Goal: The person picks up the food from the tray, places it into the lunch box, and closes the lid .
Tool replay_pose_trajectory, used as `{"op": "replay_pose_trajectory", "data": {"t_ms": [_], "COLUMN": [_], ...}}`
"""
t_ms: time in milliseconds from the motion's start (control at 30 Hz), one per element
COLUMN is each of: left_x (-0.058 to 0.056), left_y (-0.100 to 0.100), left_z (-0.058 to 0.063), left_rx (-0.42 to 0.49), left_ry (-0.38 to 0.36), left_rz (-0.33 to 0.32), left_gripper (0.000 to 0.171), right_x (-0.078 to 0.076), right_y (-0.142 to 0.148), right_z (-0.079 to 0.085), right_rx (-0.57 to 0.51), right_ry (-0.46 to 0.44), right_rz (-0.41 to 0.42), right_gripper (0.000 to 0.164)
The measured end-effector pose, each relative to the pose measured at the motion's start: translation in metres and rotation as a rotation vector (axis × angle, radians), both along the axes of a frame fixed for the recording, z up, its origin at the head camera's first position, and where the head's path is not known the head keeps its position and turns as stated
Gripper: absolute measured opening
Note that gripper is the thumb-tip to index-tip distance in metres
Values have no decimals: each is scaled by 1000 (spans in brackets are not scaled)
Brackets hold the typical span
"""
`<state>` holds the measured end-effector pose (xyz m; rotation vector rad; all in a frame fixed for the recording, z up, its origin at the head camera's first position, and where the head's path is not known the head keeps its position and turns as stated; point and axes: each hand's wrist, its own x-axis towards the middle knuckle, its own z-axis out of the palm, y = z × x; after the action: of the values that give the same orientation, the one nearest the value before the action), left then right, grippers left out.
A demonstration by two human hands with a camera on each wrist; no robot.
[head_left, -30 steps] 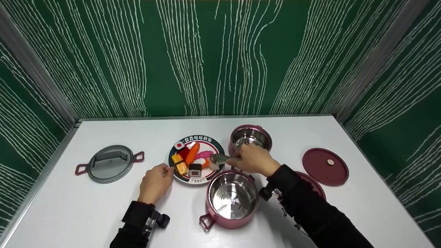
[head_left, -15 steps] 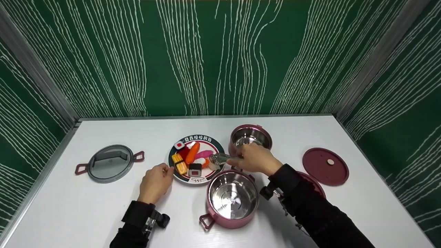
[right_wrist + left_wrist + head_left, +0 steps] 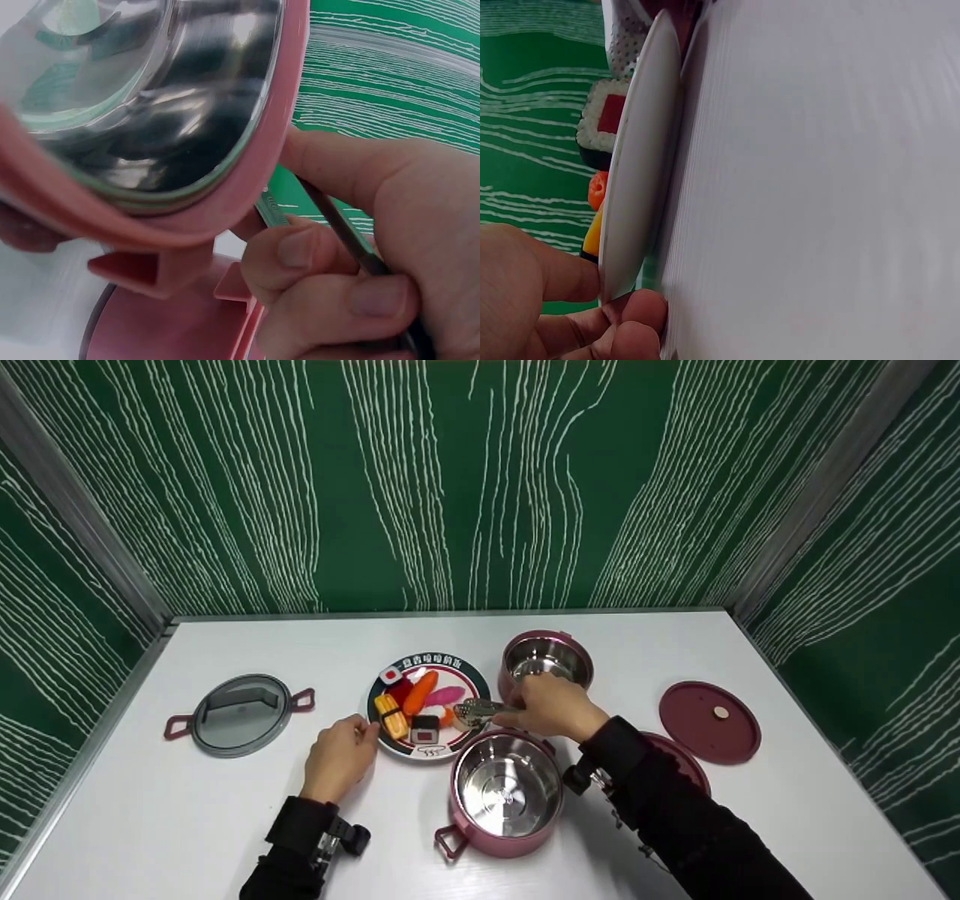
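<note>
Pinching the near left rim of the plate (image 3: 475, 681), the left hand (image 3: 340, 759) is holding it on the table (image 3: 225, 817). The right hand (image 3: 553, 708) is gripping the tongs (image 3: 480, 709); their perforated ends are hanging over its right side, behind the near pot (image 3: 507, 847). Food (image 3: 420, 694) is lying across it.

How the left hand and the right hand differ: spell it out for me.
The left hand pinches the plate's rim, while the right hand grips a perforated utensil.
The left hand is at the plate's near-left edge; the right hand is beyond its right side, hiding part of the far pot in the head view.
Both hold something, and both come out of black sleeves.
</note>
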<state>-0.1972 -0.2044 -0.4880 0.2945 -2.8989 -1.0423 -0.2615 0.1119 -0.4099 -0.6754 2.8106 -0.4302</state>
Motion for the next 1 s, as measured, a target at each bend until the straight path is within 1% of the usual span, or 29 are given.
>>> {"op": "replay_pose_trajectory", "data": {"t_ms": [233, 367, 533, 633, 900, 1000], "left_x": [-1, -1, -1, -1, -1, 0], "left_y": [0, 1, 1, 1, 0, -1], "left_z": [-2, -2, -1, 0, 0, 0], "left_rx": [5, 3, 6, 4, 6, 3], "left_ry": [2, 0, -3, -9, -17, -6], "left_rz": [0, -7, -9, -6, 0, -2], "left_gripper": [26, 26, 26, 26, 26, 27], "right_x": [2, 3, 3, 3, 1, 0], "right_y": [0, 1, 4, 6, 13, 15], "right_z": [0, 1, 2, 3, 8, 11], "right_rx": [22, 10, -21, -35, -64, -72], "right_ry": [54, 47, 25, 41, 126, 134], "right_rz": [-33, -43, -47, -34, -14, -26], "right_gripper": [46, 42, 34, 29, 30, 33]}}
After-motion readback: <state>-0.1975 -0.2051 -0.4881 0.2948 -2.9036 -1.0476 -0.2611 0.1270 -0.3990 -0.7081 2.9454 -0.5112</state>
